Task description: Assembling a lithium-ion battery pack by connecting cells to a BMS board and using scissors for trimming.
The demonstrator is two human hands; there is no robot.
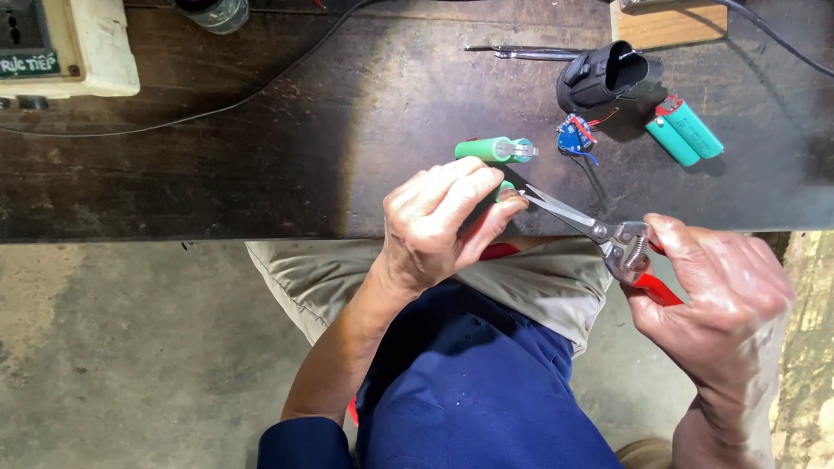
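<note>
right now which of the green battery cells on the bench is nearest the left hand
The green cell with a metal tab, lying just beyond the left hand. The pair of teal cells lies far off to the right, past the black casing.

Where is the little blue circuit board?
The blue circuit board lies on the dark bench in the head view, upper right, below the black casing, between the green cell and the paired cells.

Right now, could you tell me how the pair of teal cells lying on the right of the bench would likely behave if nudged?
The teal cell pair is two cylinders joined side by side, so it probably slides rather than rolls. It looks rigid and likely dense for its size. The smooth wrap may be slippery, and the red-taped end with a metal tab could snag or bend.
</note>
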